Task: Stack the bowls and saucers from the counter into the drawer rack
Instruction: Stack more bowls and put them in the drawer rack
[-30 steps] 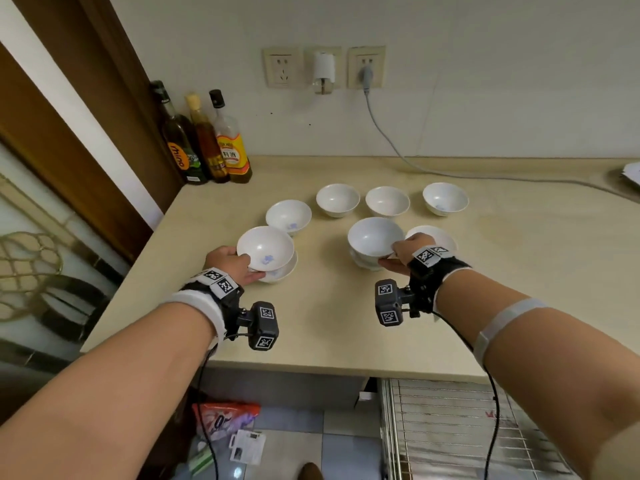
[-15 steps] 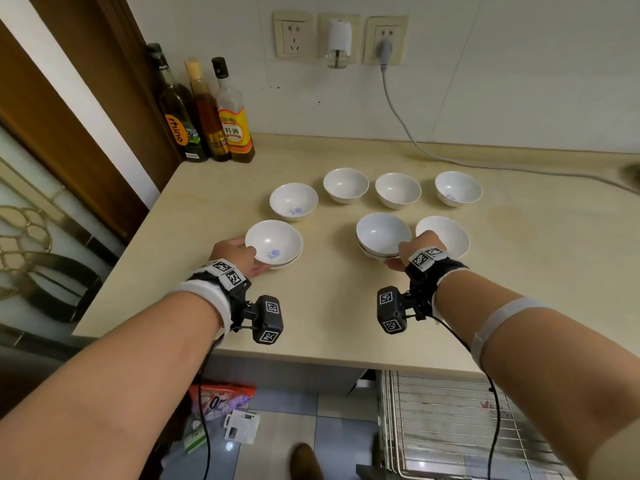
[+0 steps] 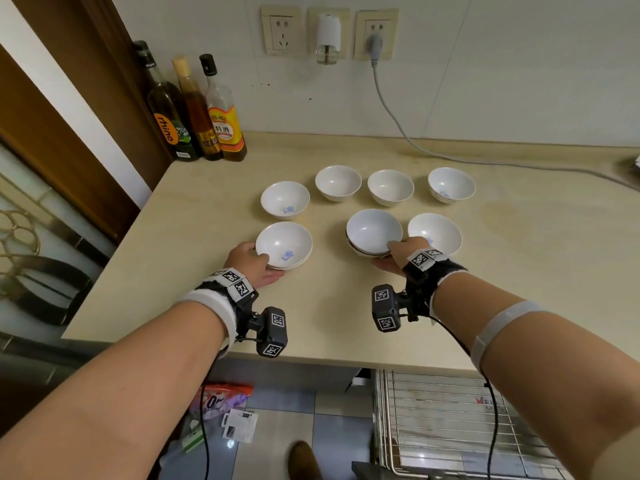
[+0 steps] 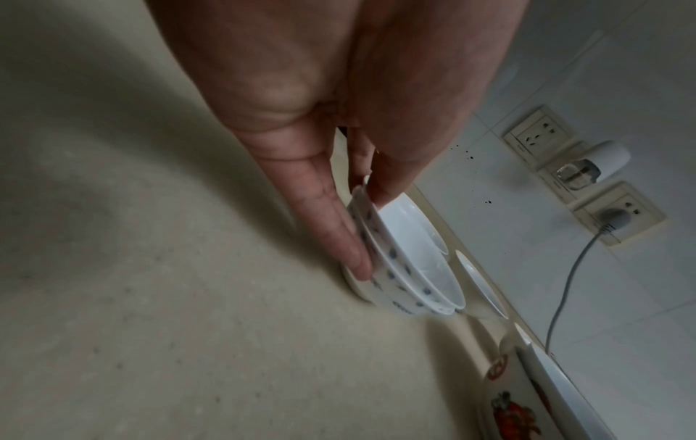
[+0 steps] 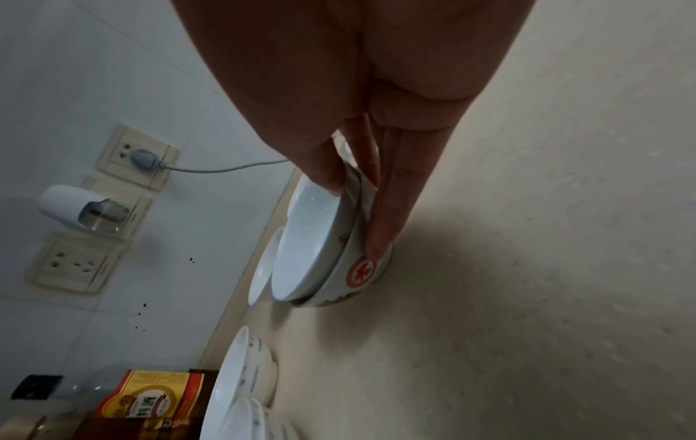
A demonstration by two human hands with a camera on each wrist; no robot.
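Note:
Two nested white bowls with blue dots (image 3: 284, 244) (image 4: 410, 268) rest on the beige counter (image 3: 194, 258). My left hand (image 3: 254, 261) (image 4: 367, 232) pinches their near rim, thumb inside and fingers down the outer wall. A second nested pair, whose lower bowl bears a red mark (image 3: 374, 232) (image 5: 324, 253), sits to the right. My right hand (image 3: 394, 252) (image 5: 354, 214) pinches that pair's rim the same way. Single white bowls (image 3: 285, 199) (image 3: 338, 181) (image 3: 390, 186) (image 3: 451, 183) (image 3: 440, 232) stand behind and beside them. The wire drawer rack (image 3: 446, 424) is pulled out below the counter at the right.
Three bottles (image 3: 194, 109) stand in the back left corner by a brown door frame. A grey cable (image 3: 408, 133) runs from the wall socket along the back of the counter. Bags and packets (image 3: 225, 403) lie on the floor below the edge.
Each hand has lowered its lifted bowl into the bowl beneath it, so both pairs now sit nested on the counter. The head view has tilted slightly.

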